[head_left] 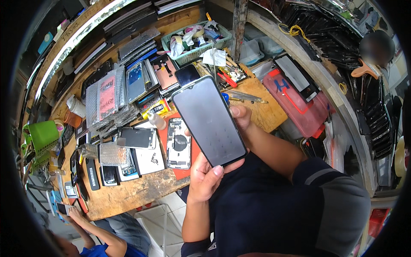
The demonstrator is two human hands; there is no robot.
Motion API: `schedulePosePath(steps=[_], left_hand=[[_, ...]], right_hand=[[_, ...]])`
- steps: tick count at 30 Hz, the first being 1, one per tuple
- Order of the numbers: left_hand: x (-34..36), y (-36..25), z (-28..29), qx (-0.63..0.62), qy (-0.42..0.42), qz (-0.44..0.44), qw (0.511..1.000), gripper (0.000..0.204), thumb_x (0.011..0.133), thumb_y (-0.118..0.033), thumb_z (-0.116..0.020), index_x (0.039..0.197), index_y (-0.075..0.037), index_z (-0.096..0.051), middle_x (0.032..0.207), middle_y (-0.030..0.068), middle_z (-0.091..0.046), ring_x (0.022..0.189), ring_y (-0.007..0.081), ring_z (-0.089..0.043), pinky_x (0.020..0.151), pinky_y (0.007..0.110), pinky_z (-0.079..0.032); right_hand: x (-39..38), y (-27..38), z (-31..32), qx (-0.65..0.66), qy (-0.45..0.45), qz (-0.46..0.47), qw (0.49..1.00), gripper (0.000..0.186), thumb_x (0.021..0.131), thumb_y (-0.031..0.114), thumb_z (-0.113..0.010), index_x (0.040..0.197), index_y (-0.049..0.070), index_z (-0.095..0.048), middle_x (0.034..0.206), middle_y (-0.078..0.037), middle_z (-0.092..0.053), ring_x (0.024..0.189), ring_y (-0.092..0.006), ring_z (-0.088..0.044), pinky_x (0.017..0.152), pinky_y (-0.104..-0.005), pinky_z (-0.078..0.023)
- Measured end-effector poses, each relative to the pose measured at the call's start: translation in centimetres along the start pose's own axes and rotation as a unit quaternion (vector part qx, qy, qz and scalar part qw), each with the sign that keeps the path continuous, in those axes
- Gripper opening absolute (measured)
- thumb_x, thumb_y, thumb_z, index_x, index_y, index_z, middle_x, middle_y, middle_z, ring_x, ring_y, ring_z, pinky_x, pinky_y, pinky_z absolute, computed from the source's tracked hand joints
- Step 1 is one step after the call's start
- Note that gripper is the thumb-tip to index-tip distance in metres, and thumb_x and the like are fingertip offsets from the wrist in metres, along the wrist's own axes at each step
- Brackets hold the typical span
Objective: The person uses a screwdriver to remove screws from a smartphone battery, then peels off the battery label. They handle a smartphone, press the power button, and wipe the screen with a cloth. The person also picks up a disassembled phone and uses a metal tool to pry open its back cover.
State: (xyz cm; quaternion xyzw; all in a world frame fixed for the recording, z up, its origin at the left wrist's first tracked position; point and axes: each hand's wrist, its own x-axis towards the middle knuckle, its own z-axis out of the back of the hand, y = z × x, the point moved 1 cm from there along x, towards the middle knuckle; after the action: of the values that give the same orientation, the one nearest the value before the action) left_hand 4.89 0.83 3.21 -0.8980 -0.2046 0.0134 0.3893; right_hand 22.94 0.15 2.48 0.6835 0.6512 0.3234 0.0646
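Observation:
A large smartphone [208, 122] with a dark frame lies tilted across my two hands, its screen lit dull grey. At its lower end my left hand [206, 177] is closed round it, thumb on the front edge and fingers partly underneath. My right hand [241, 120] grips the right side, thumb along the edge, the other fingers mostly hidden. Beyond the left side of the phone, a phone with its insides exposed [179, 147] rests on a red-orange mat [182, 174]. A smaller dark phone [187, 76] shows just past the top end.
Bubble-wrapped packs [105, 96] are stacked at the left, near a yellow glue tube [158, 108] and small bottle [157, 121]. A green basket [222, 39] and red-handled pliers [227, 79] are at the back. Another person's hand [76, 213] holds a phone, lower left.

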Motion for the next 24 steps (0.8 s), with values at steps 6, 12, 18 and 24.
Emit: schedulePosePath(steps=[6, 12, 18, 24], left_hand=[[-0.2, 0.3, -0.4, 0.006, -0.039, 0.004, 0.999, 0.066, 0.096, -0.009, -0.06, 0.15, 0.011, -0.03, 0.141, 0.0357, -0.052, 0.129, 0.0517, -0.058, 0.106, 0.054, -0.055], [-0.3, 0.6, 0.5, -0.015, 0.056, -0.037, 0.998, 0.063, 0.098, 0.0, -0.052, 0.156, 0.007, -0.027, 0.15, 0.0294, -0.048, 0.139, 0.0482, -0.05, 0.116, 0.057, -0.044], [-0.5, 0.2, 0.0, -0.014, -0.003, 0.019, 1.0, 0.064, 0.098, -0.001, -0.054, 0.155, 0.007, -0.028, 0.149, 0.0286, -0.048, 0.139, 0.0468, -0.051, 0.115, 0.056, -0.045], [-0.2, 0.8, -0.3, 0.035, -0.008, -0.049, 0.998, 0.061, 0.097, -0.008, -0.062, 0.148, 0.01, -0.034, 0.136, 0.0308, -0.057, 0.125, 0.045, -0.062, 0.103, 0.051, -0.056]], right_hand=[[-0.2, 0.2, -0.3, -0.011, 0.0, -0.011, 1.0, 0.095, 0.083, 0.046, -0.077, 0.153, -0.006, -0.039, 0.138, -0.03, -0.056, 0.132, -0.05, -0.054, 0.099, -0.0502, -0.058], [-0.4, -0.4, -0.4, 0.011, -0.003, -0.02, 1.0, 0.095, 0.083, 0.047, -0.077, 0.153, -0.005, -0.039, 0.138, -0.031, -0.056, 0.132, -0.0481, -0.055, 0.095, -0.0486, -0.06], [-0.2, -0.3, -0.6, -0.007, 0.002, -0.013, 1.0, 0.096, 0.083, 0.047, -0.078, 0.154, -0.005, -0.038, 0.137, -0.033, -0.056, 0.131, -0.0466, -0.057, 0.094, -0.0472, -0.061], [-0.6, -0.3, -0.5, -0.021, -0.02, -0.013, 0.999, 0.098, 0.081, 0.045, -0.08, 0.154, -0.005, -0.037, 0.137, -0.032, -0.057, 0.127, -0.0469, -0.06, 0.096, -0.0475, -0.06]])
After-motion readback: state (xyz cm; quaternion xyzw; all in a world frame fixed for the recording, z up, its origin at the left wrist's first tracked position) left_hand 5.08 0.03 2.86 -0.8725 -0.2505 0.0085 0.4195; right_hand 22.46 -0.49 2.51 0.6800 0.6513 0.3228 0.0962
